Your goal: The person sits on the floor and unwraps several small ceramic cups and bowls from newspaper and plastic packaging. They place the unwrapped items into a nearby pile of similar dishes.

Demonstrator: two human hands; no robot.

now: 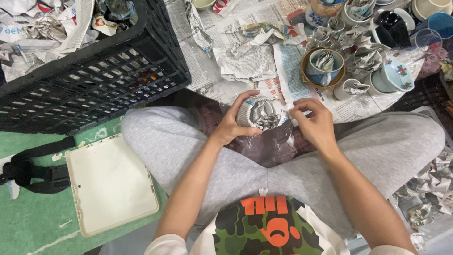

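**Seated wrapping of a cup in newspaper, seen from the head camera**

At the centre of the frame, the left hand [231, 125] grasps a small cup stuffed and wrapped with crumpled newspaper [261, 113], its fingers curled around the left side and the thumb below. The right hand [315, 123] pinches the loose edge of the paper at the bundle's right side; whether it bears any of the weight cannot be told. The bundle sits above the lap, over grey sweatpants [179, 146].

Toward the upper right, on a spread sheet of newspaper [245, 61], stand more vessels: a blue cup nested in a brown bowl [323, 68] and a white cup with a floral pattern [395, 75], each holding paper. A black plastic lattice crate [94, 80] fills the upper left; a cream rectangular plastic lid [111, 184] lies at lower left on a green mat [28, 212].

Risk, as a judgement: the wrap looks loose, so the paper could unfold if the pinch slips, and the bundle could roll off the lap toward the crowded cups, chipping them.
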